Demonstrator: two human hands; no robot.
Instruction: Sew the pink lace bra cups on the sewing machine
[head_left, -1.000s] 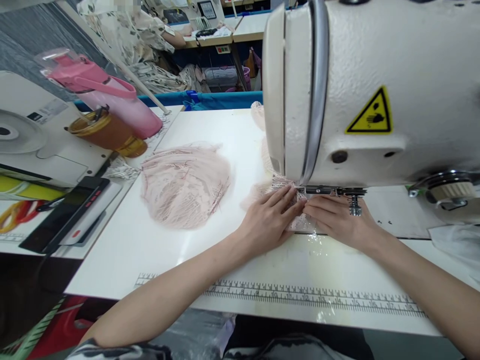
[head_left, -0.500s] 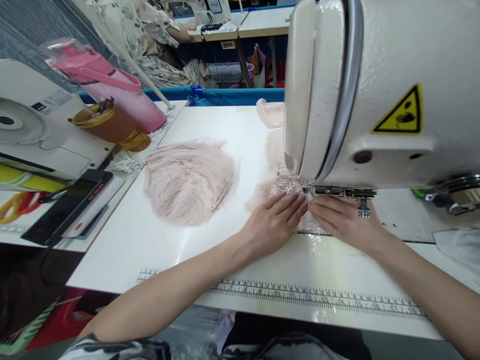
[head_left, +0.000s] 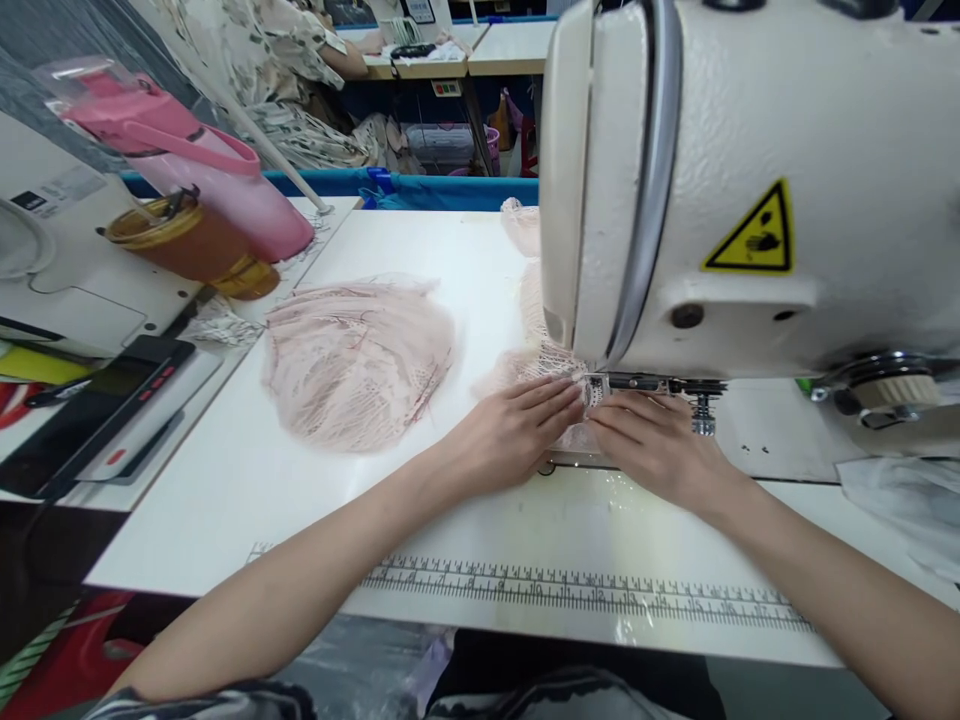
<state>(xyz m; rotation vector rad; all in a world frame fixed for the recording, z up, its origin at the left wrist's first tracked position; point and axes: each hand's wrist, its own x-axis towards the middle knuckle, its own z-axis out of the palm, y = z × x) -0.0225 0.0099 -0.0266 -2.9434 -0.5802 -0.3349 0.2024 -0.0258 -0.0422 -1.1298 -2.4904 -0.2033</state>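
My left hand (head_left: 514,432) lies flat on a piece of pale pink lace (head_left: 517,372), fingers stretched toward the presser foot (head_left: 637,383) of the cream sewing machine (head_left: 750,180). My right hand (head_left: 654,442) rests flat beside it, fingertips pressing the same lace just in front of the needle area. The two hands' fingertips almost touch. The lace runs back under the machine head, where it is hidden.
A stack of pink lace pieces (head_left: 352,358) lies on the white table (head_left: 247,480) to the left. A pink bottle (head_left: 195,165) and a brown cup (head_left: 180,240) stand at far left beside a control panel (head_left: 97,415). A printed ruler (head_left: 585,592) marks the front edge. Another person (head_left: 277,60) sits behind.
Both hands keep their place on the lace by the presser foot, shifting only a little; my view has swung slightly, so everything sits further left than half a second ago.
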